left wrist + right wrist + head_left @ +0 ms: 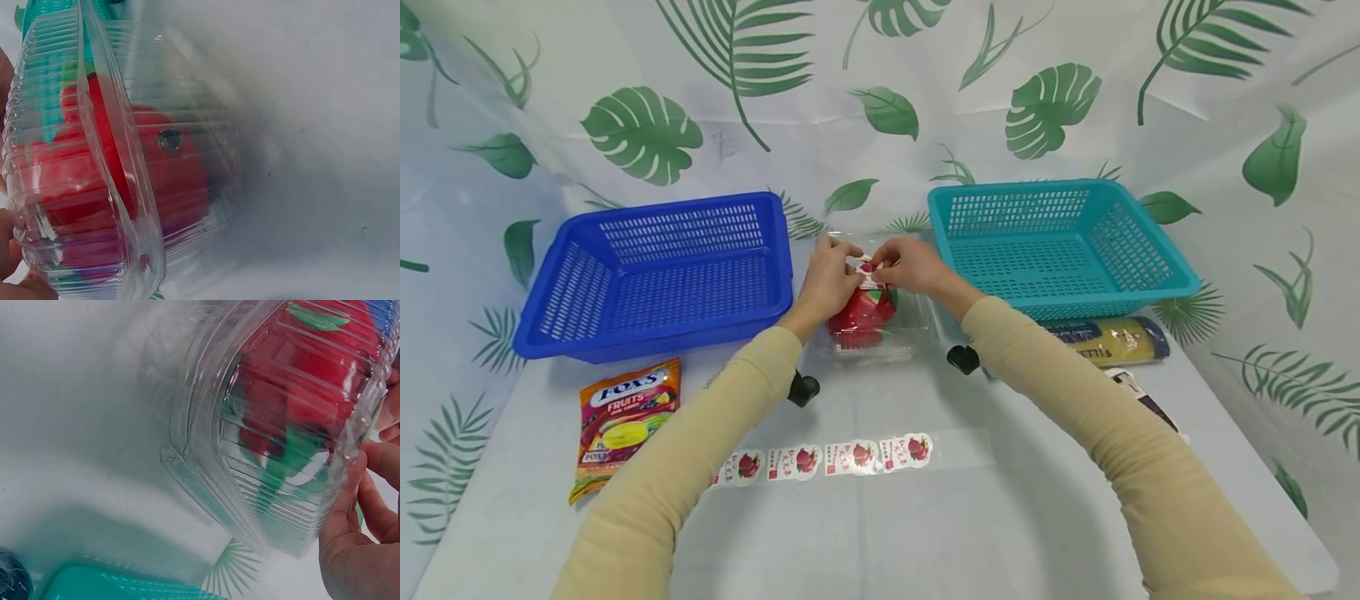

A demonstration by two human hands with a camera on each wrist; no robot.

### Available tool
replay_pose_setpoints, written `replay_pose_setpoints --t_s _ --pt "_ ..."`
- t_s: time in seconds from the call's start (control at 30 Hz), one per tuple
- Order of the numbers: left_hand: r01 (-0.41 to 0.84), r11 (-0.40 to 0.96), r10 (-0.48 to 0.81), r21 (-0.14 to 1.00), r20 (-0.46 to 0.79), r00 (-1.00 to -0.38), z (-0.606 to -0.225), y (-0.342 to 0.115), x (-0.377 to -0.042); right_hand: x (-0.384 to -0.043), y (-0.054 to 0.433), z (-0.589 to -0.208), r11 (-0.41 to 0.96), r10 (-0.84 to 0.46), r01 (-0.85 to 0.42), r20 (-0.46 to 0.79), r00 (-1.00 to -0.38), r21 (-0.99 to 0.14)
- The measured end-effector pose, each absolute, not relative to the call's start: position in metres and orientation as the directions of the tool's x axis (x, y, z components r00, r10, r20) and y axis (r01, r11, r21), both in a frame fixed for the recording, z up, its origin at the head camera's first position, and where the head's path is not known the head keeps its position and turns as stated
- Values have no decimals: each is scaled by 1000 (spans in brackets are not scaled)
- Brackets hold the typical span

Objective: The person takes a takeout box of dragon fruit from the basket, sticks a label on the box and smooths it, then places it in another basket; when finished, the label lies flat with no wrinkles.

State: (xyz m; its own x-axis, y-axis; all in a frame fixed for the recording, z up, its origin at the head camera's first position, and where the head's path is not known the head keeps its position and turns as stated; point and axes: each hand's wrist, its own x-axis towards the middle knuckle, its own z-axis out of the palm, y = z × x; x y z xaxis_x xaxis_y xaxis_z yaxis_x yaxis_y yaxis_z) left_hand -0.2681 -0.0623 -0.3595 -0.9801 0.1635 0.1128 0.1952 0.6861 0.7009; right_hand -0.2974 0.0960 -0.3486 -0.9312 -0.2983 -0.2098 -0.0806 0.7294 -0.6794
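A clear hinged plastic box point(917, 321) sits between the two baskets, with red fruit-like pieces point(857, 321) with green parts inside. On top of its lid is a white sticker point(869, 282) with a red fruit print. My left hand point(829, 279) pinches the sticker's left side. From the right, my right hand point(916, 265) pinches its other side between thumb and index finger. Ribbed walls of the box point(69, 169) fill much of the left wrist view. In the right wrist view, the right fingers point(350, 506) are at the lid's top.
A blue basket point(677, 333) stands left, a teal basket point(1075, 296) right. A strip of fruit stickers point(853, 457) lies in front. Near the left arm is a candy bag point(625, 417); a spaghetti pack point(1112, 340) and a black-and-white packet point(1142, 396) lie right.
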Motion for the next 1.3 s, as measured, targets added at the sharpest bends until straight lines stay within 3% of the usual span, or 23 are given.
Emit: replay_pose_setpoints --t_s 0.47,0.87,1.3 --pt "217 751 243 623 44 -969 -355 -67 -275 -299 98 -351 716 -291 -64 -213 -933 -695" --pt "177 755 283 632 -69 -957 -349 -71 -281 -299 97 -349 673 -306 -26 -245 -920 -740" --pt "125 718 323 685 -169 -931 -345 -73 -283 -303 101 -350 714 -398 -136 -238 -886 -686"
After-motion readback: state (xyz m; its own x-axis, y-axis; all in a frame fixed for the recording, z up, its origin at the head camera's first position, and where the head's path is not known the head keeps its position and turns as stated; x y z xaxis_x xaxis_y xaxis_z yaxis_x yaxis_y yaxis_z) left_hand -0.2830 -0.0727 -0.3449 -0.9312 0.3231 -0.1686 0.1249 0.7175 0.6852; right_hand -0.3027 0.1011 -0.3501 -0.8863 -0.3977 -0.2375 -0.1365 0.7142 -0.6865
